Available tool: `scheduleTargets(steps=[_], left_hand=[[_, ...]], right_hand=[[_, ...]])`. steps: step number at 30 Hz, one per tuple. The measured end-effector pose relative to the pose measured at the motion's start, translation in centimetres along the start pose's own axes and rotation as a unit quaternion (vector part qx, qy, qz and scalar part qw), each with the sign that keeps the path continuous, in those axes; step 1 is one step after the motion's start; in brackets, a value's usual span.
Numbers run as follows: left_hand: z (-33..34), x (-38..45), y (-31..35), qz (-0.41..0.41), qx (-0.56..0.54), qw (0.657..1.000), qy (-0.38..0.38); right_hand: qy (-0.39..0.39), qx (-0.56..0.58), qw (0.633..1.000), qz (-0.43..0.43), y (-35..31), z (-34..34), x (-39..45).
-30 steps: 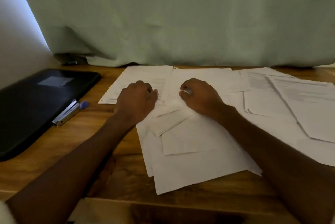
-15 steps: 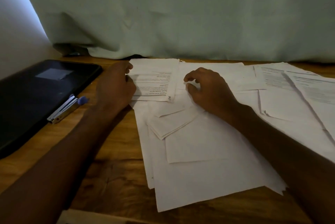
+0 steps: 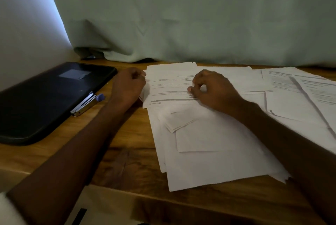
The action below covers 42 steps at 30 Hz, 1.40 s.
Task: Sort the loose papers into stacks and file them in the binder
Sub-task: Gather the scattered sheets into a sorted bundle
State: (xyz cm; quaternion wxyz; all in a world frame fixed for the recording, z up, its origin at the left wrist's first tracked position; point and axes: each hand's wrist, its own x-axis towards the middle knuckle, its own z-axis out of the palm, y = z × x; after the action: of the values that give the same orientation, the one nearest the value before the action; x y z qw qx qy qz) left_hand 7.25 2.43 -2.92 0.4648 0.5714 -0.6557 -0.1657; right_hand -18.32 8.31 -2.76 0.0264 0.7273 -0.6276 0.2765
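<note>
1. The left hand [image 3: 128,86] sits at the left edge of a printed sheet [image 3: 171,86] at the back of the wooden desk [image 3: 127,161], fingers curled and pinching that edge; the picture is blurred here, so the grip looks like a pinch but the fingertips are hard to make out.
2. The right hand [image 3: 216,90] rests on the right part of the same printed sheet, fingers bent, with thumb and forefinger closed on the paper near its lower right corner.
3. The printed sheet lies flat, text lines running across it, on top of other white sheets.
4. Nearer the person, a loose pile of blank-side papers [image 3: 214,161] spreads over the desk, overlapping at slightly different angles, its front corners close to the desk edge.
5. A small folded slip [image 3: 180,122] lies on that pile, just in front of the printed sheet.
6. To the right, more printed pages [image 3: 298,93] fan out toward the picture's edge, partly under the right forearm.
7. The black binder [image 3: 45,97] lies closed on the left of the desk, well apart from the papers.
8. A metal stapler [image 3: 85,104] with a purple end lies against the binder's right edge, between binder and left forearm.
9. A pale green curtain [image 3: 200,15] hangs behind the desk.
</note>
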Motion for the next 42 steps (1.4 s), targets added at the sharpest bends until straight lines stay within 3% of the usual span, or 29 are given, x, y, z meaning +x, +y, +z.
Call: scheduleTargets(steps=[7, 10, 14, 18, 22, 25, 30, 35, 42], left_hand=[[0.7, 0.8, 0.3, -0.023, -0.021, 1.0, 0.001], [2.1, 2.5, 1.9, 0.058, 0.027, 0.997, -0.053], [4.9, 3.2, 3.3, 0.181, 0.078, 0.968, -0.155], [7.0, 3.2, 1.2, 0.178, 0.178, 0.95, -0.184], [6.6, 3.5, 1.0, 0.159, 0.181, 0.957, -0.163], [6.5, 2.9, 1.5, 0.158, 0.209, 0.957, -0.127], [6.4, 2.3, 2.1, 0.136, 0.337, 0.926, -0.101], [6.2, 1.3, 3.4, 0.14, 0.342, 0.928, -0.043], [6.1, 1.0, 4.1, 0.157, 0.179, 0.969, -0.068]], right_hand=[[-0.038, -0.03, 0.992, 0.121, 2.1, -1.7, 0.0], [-0.029, -0.046, 0.989, 0.136, 2.4, -2.0, 0.2], [-0.038, -0.064, 0.983, 0.171, 2.8, -2.0, 0.3], [-0.026, -0.061, 0.975, 0.21, 3.3, -1.5, 0.3], [-0.024, -0.096, 0.967, 0.233, 3.4, -1.5, 0.4], [0.011, -0.052, 0.966, 0.252, 3.5, -1.6, 0.3], [0.079, 0.008, 0.953, 0.293, 3.0, -3.3, -0.3], [0.092, 0.042, 0.942, 0.321, 3.1, -4.0, -0.6], [0.048, 0.154, 0.94, 0.3, 4.3, -3.4, 0.1]])
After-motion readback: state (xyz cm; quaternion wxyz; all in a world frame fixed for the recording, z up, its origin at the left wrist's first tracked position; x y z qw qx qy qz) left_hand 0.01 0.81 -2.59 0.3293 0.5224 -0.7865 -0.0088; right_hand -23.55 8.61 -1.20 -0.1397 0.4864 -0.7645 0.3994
